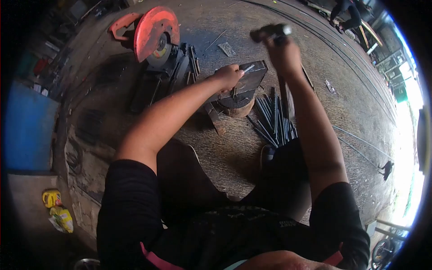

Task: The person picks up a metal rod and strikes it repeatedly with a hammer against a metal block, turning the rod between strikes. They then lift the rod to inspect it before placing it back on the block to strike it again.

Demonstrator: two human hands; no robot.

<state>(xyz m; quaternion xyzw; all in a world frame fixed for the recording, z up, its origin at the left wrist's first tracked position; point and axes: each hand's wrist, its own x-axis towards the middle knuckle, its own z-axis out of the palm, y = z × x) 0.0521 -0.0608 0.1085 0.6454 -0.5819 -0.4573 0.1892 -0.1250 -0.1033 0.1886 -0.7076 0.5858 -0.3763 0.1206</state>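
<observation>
My left hand (228,78) is closed round a short metal rod (248,69), whose bright end pokes out over a dark steel block (254,78). That block rests on a round wooden stump (238,107). Raised to the right of the block, my right hand (284,56) is wrapped round a hammer (271,32). The hammer's head shows above the fist, slightly blurred, and its handle hangs below, partly behind my forearm. Between the stump and my right forearm, a pile of cut metal rods (275,117) lies on the ground.
An orange cut-off saw (159,38) stands to the left of the stump. Long rods (360,141) lie on the ground at right. A blue panel (29,128) and yellow packets (58,211) are at far left. Another person (348,15) is at the top right.
</observation>
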